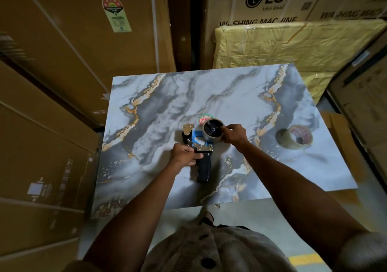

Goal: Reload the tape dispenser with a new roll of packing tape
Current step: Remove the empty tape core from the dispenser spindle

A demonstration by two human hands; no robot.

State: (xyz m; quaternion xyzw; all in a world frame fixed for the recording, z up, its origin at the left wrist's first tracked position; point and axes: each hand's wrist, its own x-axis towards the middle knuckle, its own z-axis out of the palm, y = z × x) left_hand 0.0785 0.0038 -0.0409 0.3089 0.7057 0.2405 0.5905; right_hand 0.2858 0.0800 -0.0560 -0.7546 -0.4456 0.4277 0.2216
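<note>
A black and blue tape dispenser [200, 156] lies flat on the marble-patterned table [209, 95], handle toward me. A nearly used-up roll [211, 136] sits on its black spindle wheel. My left hand [184, 154] grips the dispenser where the handle meets the metal plate. My right hand [235, 133] pinches the right rim of that mounted roll. A fuller roll of clear packing tape [294, 136] stands apart on the table to the right, touched by neither hand.
Tall cardboard appliance boxes [73, 51] close in on the left, back and right. A yellow wrapped panel [293, 45] leans behind the table. A round sticker [204, 119] shows on the table just behind the dispenser.
</note>
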